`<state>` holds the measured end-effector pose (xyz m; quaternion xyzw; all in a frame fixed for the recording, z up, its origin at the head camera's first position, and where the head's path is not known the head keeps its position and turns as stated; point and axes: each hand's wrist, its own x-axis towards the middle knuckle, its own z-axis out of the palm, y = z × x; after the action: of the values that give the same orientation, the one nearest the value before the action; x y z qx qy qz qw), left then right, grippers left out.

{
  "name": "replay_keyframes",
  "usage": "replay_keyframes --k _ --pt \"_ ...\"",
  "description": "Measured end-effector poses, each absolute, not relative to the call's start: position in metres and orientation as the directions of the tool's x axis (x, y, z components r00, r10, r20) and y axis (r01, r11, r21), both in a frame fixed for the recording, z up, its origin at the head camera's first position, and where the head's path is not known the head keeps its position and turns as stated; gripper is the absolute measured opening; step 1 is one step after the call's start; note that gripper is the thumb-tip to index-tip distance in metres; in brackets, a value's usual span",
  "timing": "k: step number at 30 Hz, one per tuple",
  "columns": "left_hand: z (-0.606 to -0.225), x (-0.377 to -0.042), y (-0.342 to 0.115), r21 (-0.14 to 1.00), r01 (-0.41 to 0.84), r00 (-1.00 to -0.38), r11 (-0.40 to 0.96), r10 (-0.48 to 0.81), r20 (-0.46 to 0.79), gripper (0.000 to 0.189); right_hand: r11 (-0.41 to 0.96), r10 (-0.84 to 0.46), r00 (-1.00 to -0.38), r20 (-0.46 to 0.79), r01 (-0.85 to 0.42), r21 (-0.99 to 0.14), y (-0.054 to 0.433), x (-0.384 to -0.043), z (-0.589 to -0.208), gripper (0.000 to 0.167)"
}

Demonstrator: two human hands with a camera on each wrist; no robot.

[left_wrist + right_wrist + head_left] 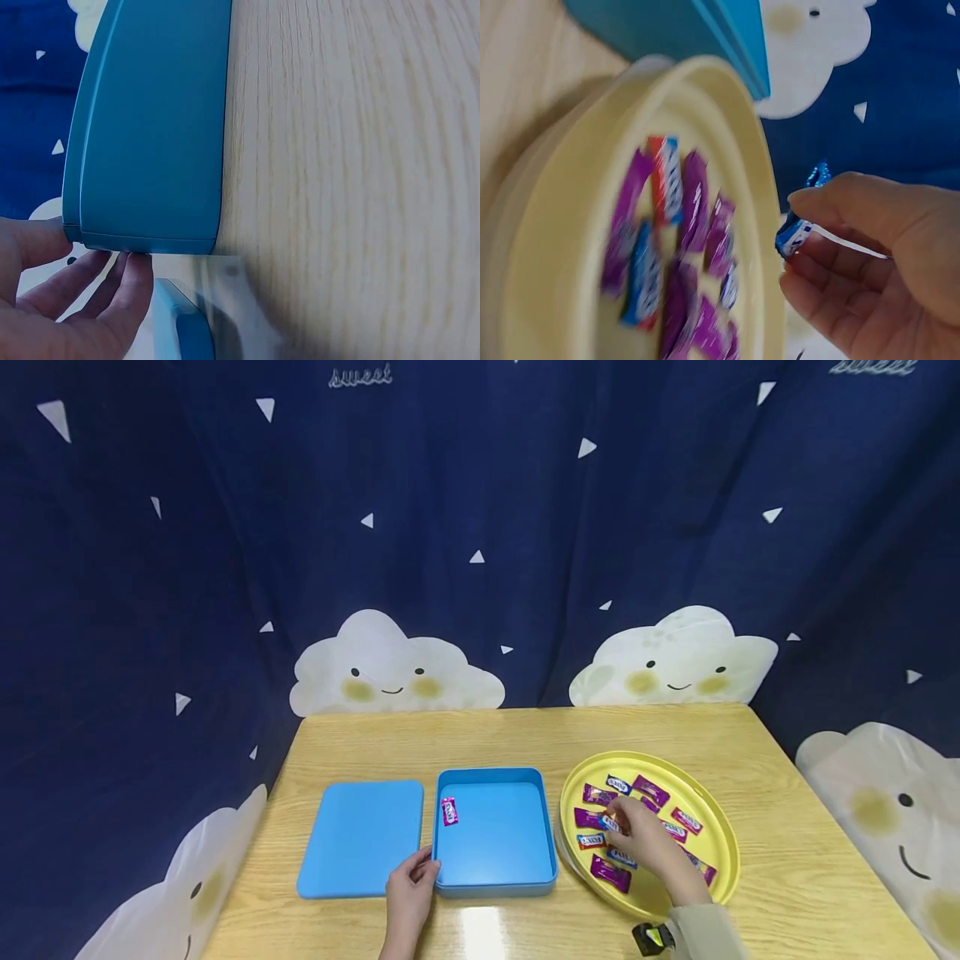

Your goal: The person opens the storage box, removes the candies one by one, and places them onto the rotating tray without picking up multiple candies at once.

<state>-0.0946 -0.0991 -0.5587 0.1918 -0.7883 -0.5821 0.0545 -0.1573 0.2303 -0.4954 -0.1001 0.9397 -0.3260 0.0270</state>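
My right hand [647,839] is over the yellow round tray [723,868], pinching a blue-wrapped candy [793,234] between thumb and fingers. Several purple, red and blue wrapped candies lie in the tray, among them a purple candy [611,873]. To the left stands a blue square box [495,889] without its cover. Inside it, by the left wall, lies one pink-wrapped candy [449,811]. At the box's front left corner, my left hand [411,893] holds the edge, with the thumb at the rim and the fingers against the outer side [150,244].
A flat blue lid [363,839] lies on the wooden table [405,739], left of the box. Behind the table hangs a dark blue curtain [450,485] with white triangles and smiling clouds. A black and yellow device [651,938] is at the right wrist.
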Motion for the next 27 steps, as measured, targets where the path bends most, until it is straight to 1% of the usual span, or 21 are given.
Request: replay_keyframes --k 3,8,13,20,27 --pt "-0.558 -0.094 -0.099 0.938 -0.238 -0.920 0.250 -0.368 -0.135 0.029 0.773 -0.186 -0.982 -0.010 -0.141 -0.618 0.244 -0.150 -0.502 0.019" --pt "-0.558 -0.094 -0.099 0.940 -0.237 -0.920 0.245 -0.368 -0.136 0.029 0.775 -0.149 -0.988 -0.050 -0.085 -0.626 0.261 -0.139 -0.512 0.020" --pt "-0.557 -0.094 -0.099 0.938 -0.245 -0.917 0.245 -0.372 -0.142 0.030 0.802 -0.097 -0.990 -0.099 -0.019 -0.597 0.272 -0.129 -0.520 0.021" --pt "-0.555 -0.095 -0.098 0.929 -0.269 -0.909 0.255 -0.387 -0.157 0.030 0.833 -0.099 -0.988 -0.117 -0.018 -0.553 0.278 -0.124 -0.528 0.023" --pt "-0.555 -0.094 -0.098 0.935 -0.250 -0.918 0.253 -0.370 -0.145 0.030 0.855 -0.090 -0.986 -0.137 -0.006 -0.518 0.280 -0.122 -0.534 0.023"
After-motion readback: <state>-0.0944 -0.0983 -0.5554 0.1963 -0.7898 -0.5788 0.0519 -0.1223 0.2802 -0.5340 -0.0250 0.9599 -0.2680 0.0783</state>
